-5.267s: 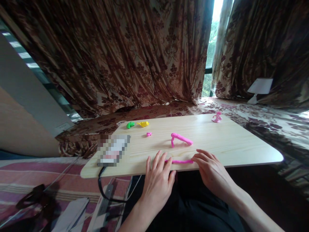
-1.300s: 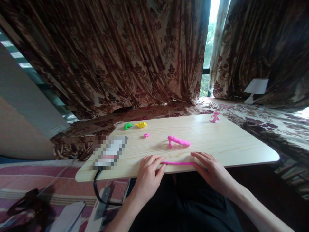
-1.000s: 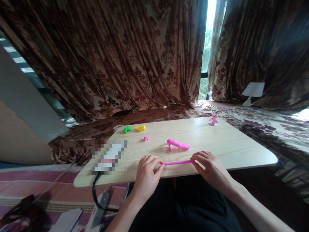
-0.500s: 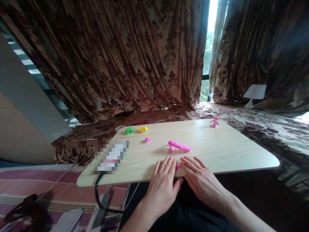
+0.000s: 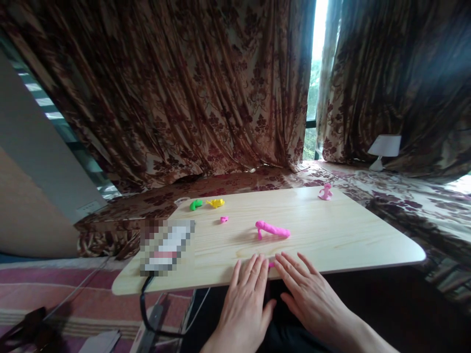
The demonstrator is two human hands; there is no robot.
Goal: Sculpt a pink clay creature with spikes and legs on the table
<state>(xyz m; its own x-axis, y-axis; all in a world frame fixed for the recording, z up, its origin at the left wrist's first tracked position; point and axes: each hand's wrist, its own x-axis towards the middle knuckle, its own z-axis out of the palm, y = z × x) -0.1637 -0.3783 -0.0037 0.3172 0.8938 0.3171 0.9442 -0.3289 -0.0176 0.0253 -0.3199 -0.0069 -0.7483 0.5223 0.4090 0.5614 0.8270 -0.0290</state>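
Note:
Both palms face down at the near edge of the pale wooden table [image 5: 349,235]. My left hand [image 5: 246,296] lies flat with its fingers stretched out over a thin pink clay roll [image 5: 271,265]. Beside it my right hand [image 5: 307,289] rests flat on the same roll, fingers extended. Only a short bit of the roll shows between the index fingers; the rest is under the hands. Just beyond them lies a thicker pink clay piece [image 5: 274,230] with a thin strand bent down at its left end. A small pink clay lump [image 5: 224,219] sits farther left.
At the table's far left are a green clay piece [image 5: 196,205] and a yellow one [image 5: 216,203]. A pale pink clay figure [image 5: 326,192] stands at the far right corner. A blurred-out flat object [image 5: 167,247] with a black cable [image 5: 144,306] occupies the left side.
Earlier my hands held the pink roll by its ends, lifted a little. They then came together and flattened over it; since then both have slid slightly towards me.

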